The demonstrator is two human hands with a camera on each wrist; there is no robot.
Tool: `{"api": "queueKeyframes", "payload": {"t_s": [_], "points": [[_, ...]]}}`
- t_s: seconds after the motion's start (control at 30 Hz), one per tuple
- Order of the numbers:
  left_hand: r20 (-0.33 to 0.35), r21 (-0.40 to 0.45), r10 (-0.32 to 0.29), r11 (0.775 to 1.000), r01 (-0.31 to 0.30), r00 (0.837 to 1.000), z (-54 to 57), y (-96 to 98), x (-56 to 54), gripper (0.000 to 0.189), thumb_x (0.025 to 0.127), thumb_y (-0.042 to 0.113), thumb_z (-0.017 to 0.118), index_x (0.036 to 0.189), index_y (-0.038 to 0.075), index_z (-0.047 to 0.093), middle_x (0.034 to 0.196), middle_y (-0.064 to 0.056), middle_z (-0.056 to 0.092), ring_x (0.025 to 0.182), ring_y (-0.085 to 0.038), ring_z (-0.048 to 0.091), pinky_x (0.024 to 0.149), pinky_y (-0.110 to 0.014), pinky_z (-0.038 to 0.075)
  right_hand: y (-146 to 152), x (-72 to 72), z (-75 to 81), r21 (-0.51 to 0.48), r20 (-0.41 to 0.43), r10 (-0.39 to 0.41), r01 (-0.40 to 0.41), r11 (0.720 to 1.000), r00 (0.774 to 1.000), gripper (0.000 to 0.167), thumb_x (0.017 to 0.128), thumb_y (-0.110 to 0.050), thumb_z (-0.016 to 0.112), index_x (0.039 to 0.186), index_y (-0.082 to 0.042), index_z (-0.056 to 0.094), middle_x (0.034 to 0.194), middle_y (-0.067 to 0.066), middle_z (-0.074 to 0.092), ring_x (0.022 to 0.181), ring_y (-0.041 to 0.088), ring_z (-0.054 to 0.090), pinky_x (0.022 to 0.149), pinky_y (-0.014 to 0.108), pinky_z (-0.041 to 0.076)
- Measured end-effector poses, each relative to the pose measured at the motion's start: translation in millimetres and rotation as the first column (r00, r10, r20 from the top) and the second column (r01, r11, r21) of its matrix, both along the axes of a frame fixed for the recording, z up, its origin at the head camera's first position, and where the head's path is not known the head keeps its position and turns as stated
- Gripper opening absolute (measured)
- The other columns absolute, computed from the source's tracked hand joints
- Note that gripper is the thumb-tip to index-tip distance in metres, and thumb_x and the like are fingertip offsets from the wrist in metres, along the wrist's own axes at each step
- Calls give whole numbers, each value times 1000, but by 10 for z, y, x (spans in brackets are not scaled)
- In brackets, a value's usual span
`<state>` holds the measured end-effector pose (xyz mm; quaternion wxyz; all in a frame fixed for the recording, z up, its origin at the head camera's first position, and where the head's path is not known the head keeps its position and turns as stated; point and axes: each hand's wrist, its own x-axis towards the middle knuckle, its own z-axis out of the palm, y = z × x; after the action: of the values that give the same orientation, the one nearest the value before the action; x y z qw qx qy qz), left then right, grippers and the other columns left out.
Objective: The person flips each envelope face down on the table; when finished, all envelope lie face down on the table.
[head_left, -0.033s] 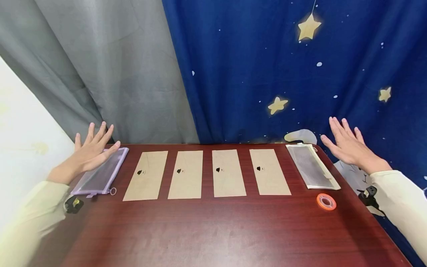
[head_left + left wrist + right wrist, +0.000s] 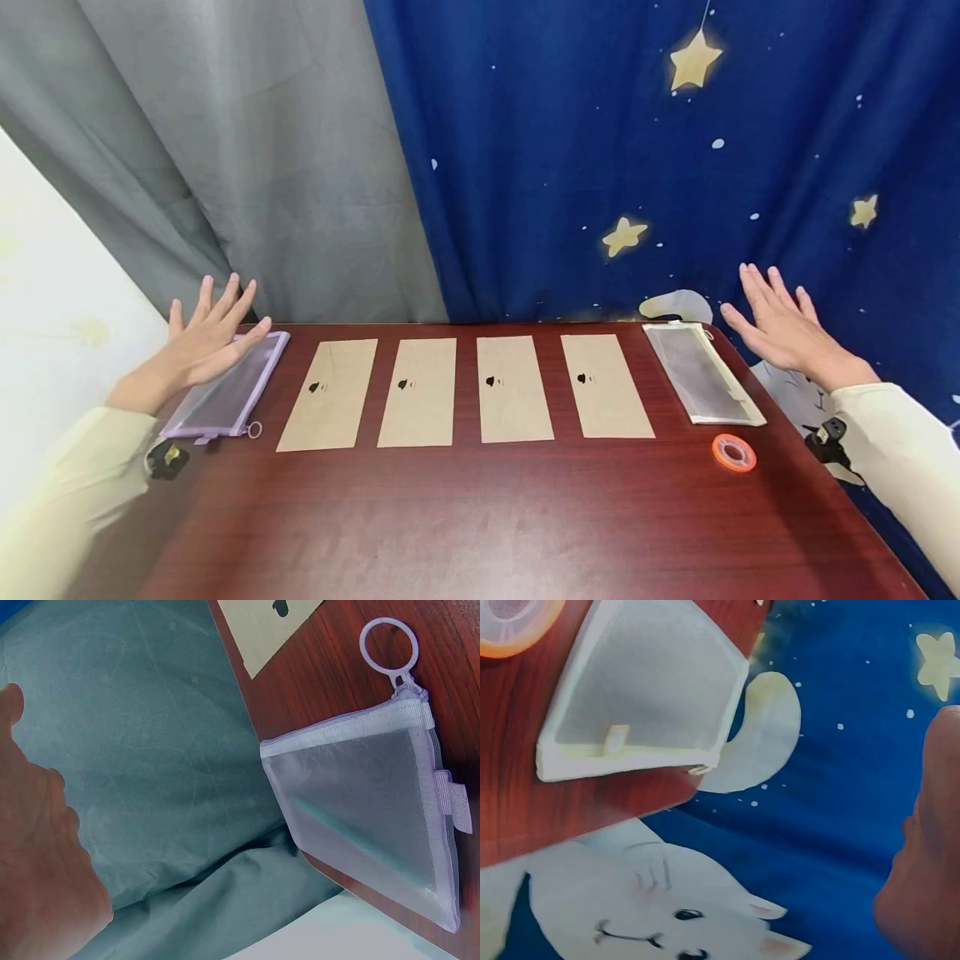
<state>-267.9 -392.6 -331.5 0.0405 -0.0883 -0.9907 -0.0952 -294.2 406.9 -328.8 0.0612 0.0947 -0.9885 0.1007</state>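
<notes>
My left hand (image 2: pixel 210 335) is held in the air with its fingers spread, above a lilac mesh zip pouch (image 2: pixel 255 375). Through the mesh in the left wrist view, a slim teal stick (image 2: pixel 360 840) shows inside the pouch. On the other side, my right hand (image 2: pixel 787 329) is raised beyond the table's right edge, fingers straight, holding nothing. Nearest to it lies a cream-edged mesh zip pouch (image 2: pixel 701 375). An orange ring-shaped roll (image 2: pixel 733 453) rests just in front of that pouch. Both hands appear apart from everything on the table.
Several tan paper rectangles, each with a small black hat print, lie in a row between the pouches; one (image 2: pixel 420 417) is left of centre. The dark red wooden table (image 2: pixel 480 517) ends at a grey curtain (image 2: pixel 300 167) and a blue star-patterned curtain (image 2: pixel 540 167).
</notes>
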Motion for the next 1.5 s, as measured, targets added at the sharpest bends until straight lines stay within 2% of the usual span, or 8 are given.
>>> {"api": "queueKeyframes", "payload": {"t_s": [0.33,0.5,0.63,0.73,1.0,1.2,1.33,1.5], "points": [[80,81,7,997,-13,997,-39,29,107,74,107,58,22,161,22,-14,164,-9,-29,146,-37,-38,109,-80,-17,-405,-44,-156,-117,-16,87,-88,989,996,74,110,-47,27,161,-3,-2,169,20,-3,155,42,-14,119,74,-2],[150,182,-16,983,-12,989,-114,113,161,71,108,54,18,161,17,-10,163,-21,-25,147,-50,-28,109,-84,-3,-824,-66,-257,-349,52,192,-163,923,980,66,112,-40,23,161,-4,-3,167,26,0,154,47,-6,122,71,3],[198,352,-96,936,21,975,-196,144,200,70,109,51,13,160,10,-11,163,-25,-24,147,-51,-27,113,-79,-10,-1202,-124,-337,-502,141,281,-176,847,949,63,112,-40,12,161,-7,-11,168,24,-6,155,45,-4,124,66,4],[243,536,-199,843,40,949,-272,148,238,70,109,49,8,158,7,-17,162,-23,-27,146,-48,-31,114,-75,-17,-1480,-170,-396,-601,185,336,-164,782,923,64,111,-43,5,161,-7,-11,169,23,-5,156,42,-6,125,66,4],[341,832,-363,546,-99,867,-423,301,204,80,100,67,-5,156,14,-25,162,-25,-28,146,-54,-24,114,-78,-8,-2053,-277,-531,-901,248,511,3,433,823,88,98,-71,1,161,-11,-16,170,17,-6,158,35,-7,127,60,6],[395,856,-359,477,-197,846,-425,349,134,90,95,76,-2,158,15,-21,163,-37,-6,150,-57,1,117,-46,38,-2547,-340,-602,-964,250,631,251,89,734,97,94,-76,7,161,-10,-13,168,25,2,156,45,6,129,54,11],[409,877,-358,409,-252,839,-445,326,88,95,92,80,1,159,15,-19,163,-38,-3,152,-52,2,102,-24,47,-2919,-356,-661,-909,266,712,414,-38,650,104,91,-81,15,162,-10,-10,167,28,4,154,48,11,128,53,14],[438,874,-323,372,-313,839,-480,325,42,101,90,84,5,160,15,-18,164,-35,-3,154,-49,3,119,-45,35,-3441,-364,-731,-800,274,802,588,-115,530,109,90,-83,22,162,-7,-9,167,30,2,155,47,11,128,53,16]]}}
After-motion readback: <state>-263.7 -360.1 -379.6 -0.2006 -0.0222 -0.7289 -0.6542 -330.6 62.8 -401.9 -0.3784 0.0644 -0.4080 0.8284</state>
